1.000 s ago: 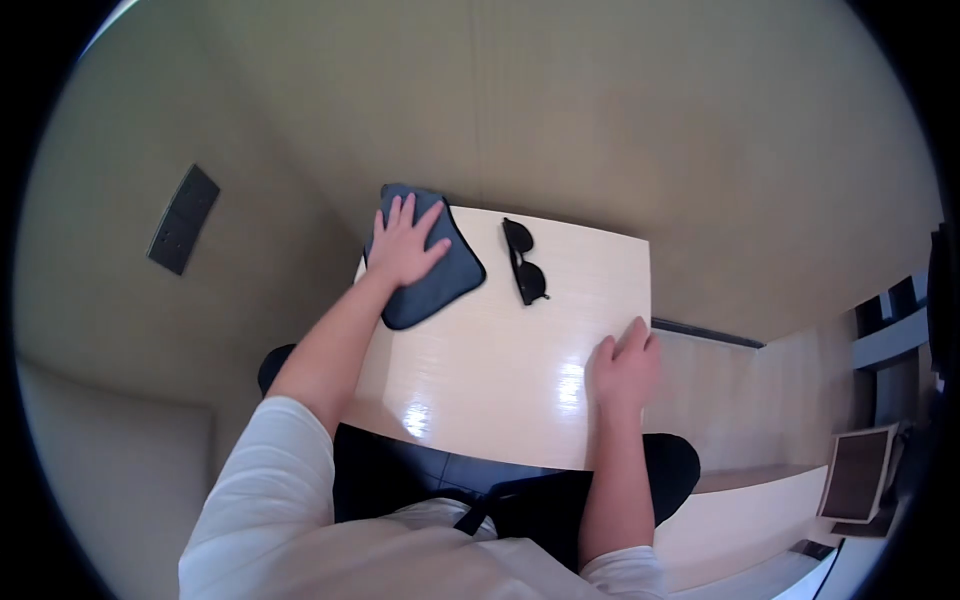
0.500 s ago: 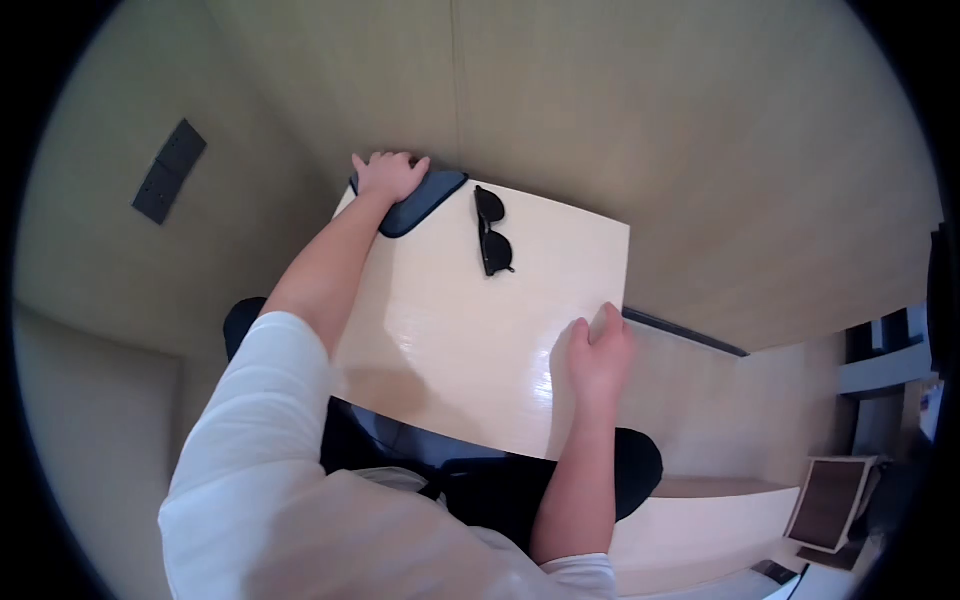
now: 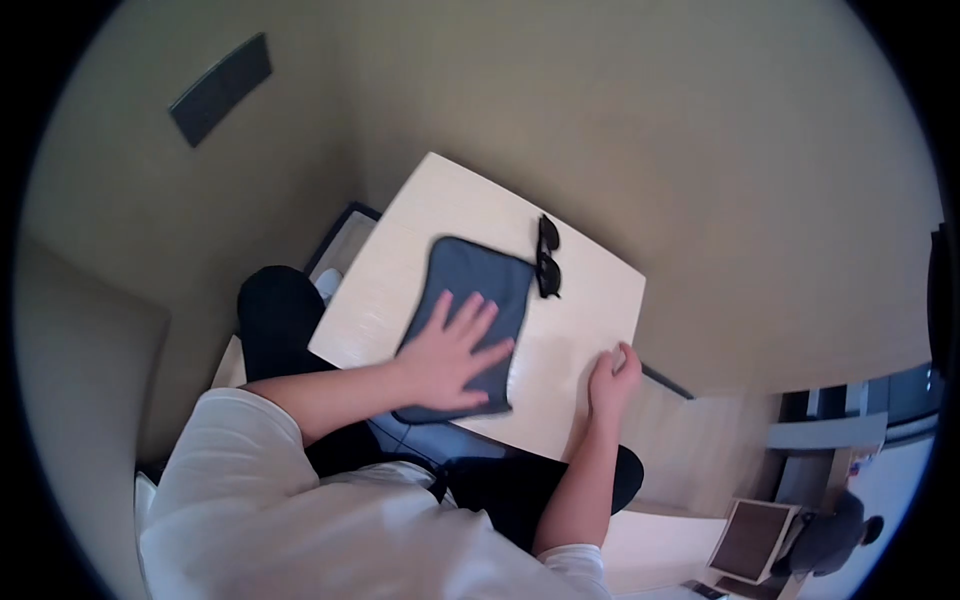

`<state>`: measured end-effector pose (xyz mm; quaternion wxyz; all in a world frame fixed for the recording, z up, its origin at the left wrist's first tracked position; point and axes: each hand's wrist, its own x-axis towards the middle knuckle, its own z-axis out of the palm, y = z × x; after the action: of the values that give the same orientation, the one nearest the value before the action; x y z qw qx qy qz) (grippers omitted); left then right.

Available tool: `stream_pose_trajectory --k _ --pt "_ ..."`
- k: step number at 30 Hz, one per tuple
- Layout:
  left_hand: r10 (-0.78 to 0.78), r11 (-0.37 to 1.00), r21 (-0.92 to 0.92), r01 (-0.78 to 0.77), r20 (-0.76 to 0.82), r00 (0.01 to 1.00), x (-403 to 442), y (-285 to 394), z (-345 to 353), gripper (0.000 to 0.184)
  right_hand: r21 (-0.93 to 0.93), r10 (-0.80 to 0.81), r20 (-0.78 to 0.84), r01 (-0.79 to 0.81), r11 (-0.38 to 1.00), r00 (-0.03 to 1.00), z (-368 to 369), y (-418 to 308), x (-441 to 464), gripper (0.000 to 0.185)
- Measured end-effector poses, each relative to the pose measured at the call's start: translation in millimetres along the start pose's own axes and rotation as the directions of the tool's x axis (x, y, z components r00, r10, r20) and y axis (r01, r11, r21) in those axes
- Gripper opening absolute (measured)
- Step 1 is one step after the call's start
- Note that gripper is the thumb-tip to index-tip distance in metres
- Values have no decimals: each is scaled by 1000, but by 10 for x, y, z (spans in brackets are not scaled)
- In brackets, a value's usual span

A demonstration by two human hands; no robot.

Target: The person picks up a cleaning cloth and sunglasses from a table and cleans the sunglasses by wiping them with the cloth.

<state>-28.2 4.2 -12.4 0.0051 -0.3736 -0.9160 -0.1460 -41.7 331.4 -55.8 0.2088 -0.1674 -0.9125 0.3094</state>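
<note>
Fingers wide, your left hand (image 3: 445,358) rests on soft-looking grey cloth (image 3: 480,270), best pinched by its far hem; your right hand (image 3: 612,382) curls, grip unclear.

1 blue-grey cloth (image 3: 482,272), 4-sided, black-edged
Spread flat on the pale tabletop (image 3: 570,350), 1 far corner right by the sunglasses (image 3: 548,272), near edge partly overhanging; soft fabric, probably, though slightly blurred.

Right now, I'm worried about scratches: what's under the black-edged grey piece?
The table supports most of the black-edged grey piece, whose near left corner overhangs the edge. Anything else underneath is covered.
</note>
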Motion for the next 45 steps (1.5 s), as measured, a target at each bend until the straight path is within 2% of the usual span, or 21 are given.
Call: stream_pose_trajectory --k 3,5,7,8,9,10,12,14,16,18,20,22,26,28,30,34,38,40,42,44,45 --pt "169 985 -50 -167 36 985 -154 -80 -19 78 -110 -155 -91 145 983 984 22 -150 -254 39" --pt "211 976 -54 -211 -14 977 -94 -236 -52 65 -197 -393 -82 372 907 916 10 -658 -524 41" --pt "241 966 -82 -245 -54 969 54 -479 -164 57 -38 -435 195 450 892 879 94 -1162 -816 44" --pt "20 918 -391 -72 -137 990 127 -593 -281 47 -26 -407 281 431 902 869 212 -1462 -997 44" --pt "-210 737 -672 68 -133 969 178 -707 -355 38 51 -487 326 499 865 810 392 -1579 -1085 51" --pt "-201 728 -683 63 -124 972 198 -835 -393 38 74 -471 408 486 871 782 554 -1745 -1156 59" --pt "-347 856 -513 72 -465 814 159 -1054 -444 28 -316 -389 550 615 723 739 801 -2030 -1199 64" --pt "-390 824 -546 151 -354 850 163 -1186 -349 26 -350 -389 486 582 734 783 1113 -2093 -1021 67" --pt "-467 823 -510 251 -355 810 179 -1233 -295 27 -400 -361 521 595 697 773 1364 -2232 -741 68" --pt "-442 844 -473 253 -345 828 199 -1258 -278 28 -361 -407 513 620 696 755 1546 -2466 -383 71" --pt "-446 882 -381 278 -483 753 273 -1244 -297 34 -348 -487 472 663 663 735 1969 -2333 55 68" --pt "-465 865 -403 300 -416 782 335 -1252 -332 45 -340 -451 445 612 714 773 2166 -2451 367 66" --pt "-480 865 -368 342 -407 777 471 -1297 -271 52 -374 -312 436 485 790 844 2328 -2641 591 63" --pt "-473 869 -368 332 -418 776 465 -1313 -252 52 -349 -355 419 509 786 836 2303 -2563 555 63" --pt "-480 873 -289 393 -361 800 424 -1336 -245 59 -315 -420 439 574 756 795 2188 -2388 408 65" --pt "-617 787 -196 585 -279 736 372 -1309 -341 61 -208 -506 432 628 750 747 1471 -2131 -348 66" --pt "-695 697 -354 624 -118 709 325 -1434 -314 68 -67 -513 449 600 797 731 604 -1797 -1145 68" --pt "-693 703 -268 658 -54 718 331 -1296 -347 68 -65 -454 475 544 836 754 230 -1621 -1412 70" --pt "-700 703 -179 688 -2 714 346 -1185 -297 69 -210 -290 506 442 872 812 -73 -1432 -1558 68" --pt "-711 703 29 711 -18 703 354 -1113 -247 69 -339 -140 440 308 889 887 -274 -1195 -1543 71" --pt "-710 704 31 710 -14 704 356 -1100 -236 69 -401 -82 402 256 880 912 -324 -1084 -1488 74"
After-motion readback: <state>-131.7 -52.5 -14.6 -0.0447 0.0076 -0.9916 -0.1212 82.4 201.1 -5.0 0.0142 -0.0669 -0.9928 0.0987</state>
